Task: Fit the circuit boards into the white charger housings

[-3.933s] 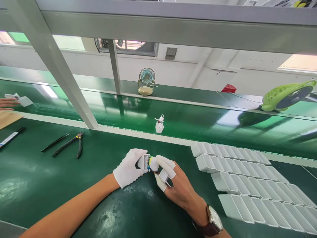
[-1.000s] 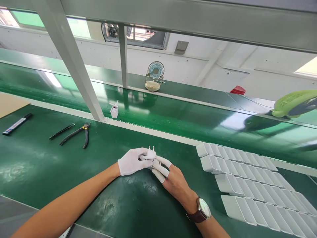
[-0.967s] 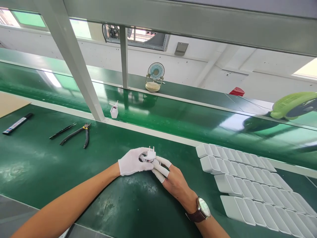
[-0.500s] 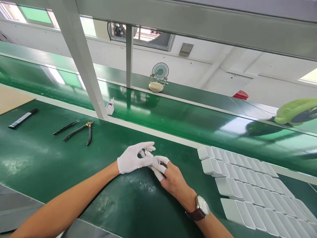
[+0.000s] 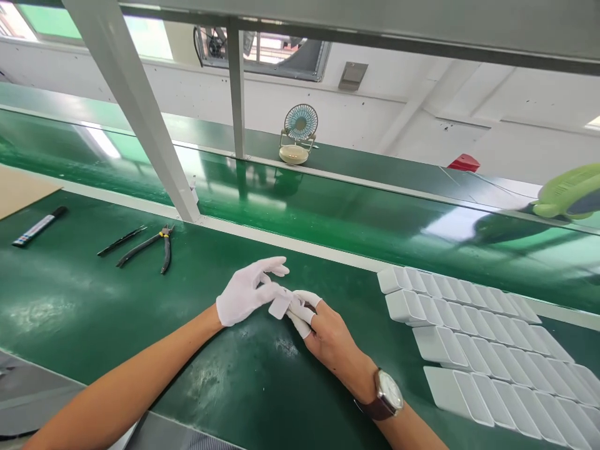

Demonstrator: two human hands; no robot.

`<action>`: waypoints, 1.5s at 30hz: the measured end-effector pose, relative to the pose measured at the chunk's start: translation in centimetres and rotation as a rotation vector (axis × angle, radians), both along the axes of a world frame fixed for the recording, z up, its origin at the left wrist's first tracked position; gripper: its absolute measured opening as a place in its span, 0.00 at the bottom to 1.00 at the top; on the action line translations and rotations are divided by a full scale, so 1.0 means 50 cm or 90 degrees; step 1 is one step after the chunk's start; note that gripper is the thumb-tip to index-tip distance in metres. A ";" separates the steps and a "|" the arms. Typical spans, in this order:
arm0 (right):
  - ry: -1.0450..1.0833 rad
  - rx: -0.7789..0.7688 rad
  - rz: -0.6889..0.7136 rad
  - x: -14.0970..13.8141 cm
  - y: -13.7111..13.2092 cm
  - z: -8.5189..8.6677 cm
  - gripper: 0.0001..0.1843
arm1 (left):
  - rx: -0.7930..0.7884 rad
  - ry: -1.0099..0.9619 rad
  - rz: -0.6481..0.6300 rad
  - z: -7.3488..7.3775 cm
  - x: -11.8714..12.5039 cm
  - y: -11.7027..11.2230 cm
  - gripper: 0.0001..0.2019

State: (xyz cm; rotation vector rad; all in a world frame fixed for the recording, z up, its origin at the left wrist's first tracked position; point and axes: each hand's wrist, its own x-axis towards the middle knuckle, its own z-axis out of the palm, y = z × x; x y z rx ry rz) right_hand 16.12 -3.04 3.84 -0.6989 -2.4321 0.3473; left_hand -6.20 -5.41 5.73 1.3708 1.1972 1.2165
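Note:
My left hand [image 5: 246, 294], in a white glove, has its fingers stretched out and apart. Its thumb tip reaches the top of a small flat white plastic piece [image 5: 280, 305] with rounded corners. White covers sit on the fingertips of my right hand [image 5: 323, 325], which are closed round that piece from the right. Part of the piece is hidden by these fingers. Both hands are just above the green tabletop [image 5: 225, 387]. To their right stand several rows of white plastic shells [image 5: 473, 340], packed tightly side by side.
Left of my hands lie cutting pliers [image 5: 164, 244], tweezers [image 5: 120, 240] and a marker [image 5: 40, 226]. A slanted metal post [image 5: 140, 112] rises from the table's back edge. Beyond it runs a shiny green belt [image 5: 328, 215]. A small fan [image 5: 300, 125] and a green fan [image 5: 569, 194] stand farther back.
The white piece has turned, so its flat face now shows below my left thumb. My left hand has shifted slightly up and left. The view has moved a little.

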 end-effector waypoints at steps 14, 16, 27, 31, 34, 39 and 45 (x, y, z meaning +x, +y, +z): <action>0.104 0.020 -0.081 -0.002 -0.006 0.001 0.20 | 0.034 -0.015 0.054 -0.003 0.002 -0.009 0.28; 0.057 0.011 -0.040 -0.004 -0.007 0.001 0.20 | 0.039 0.014 0.044 -0.001 0.005 -0.011 0.27; 0.029 0.007 -0.061 0.006 -0.007 -0.035 0.20 | 0.013 0.153 0.000 -0.008 0.042 -0.015 0.07; 0.059 0.045 -0.062 0.004 -0.008 -0.039 0.19 | -0.026 0.090 -0.028 -0.009 0.037 -0.012 0.08; 0.057 0.035 -0.059 0.000 -0.009 -0.038 0.21 | -0.045 0.082 -0.034 -0.010 0.033 -0.010 0.09; 0.141 -0.139 -0.054 -0.009 -0.005 -0.036 0.16 | -0.026 0.092 -0.019 -0.018 0.032 -0.011 0.14; 0.425 -0.687 -0.078 -0.014 0.008 -0.026 0.20 | 0.209 0.215 -0.022 -0.030 0.050 -0.018 0.44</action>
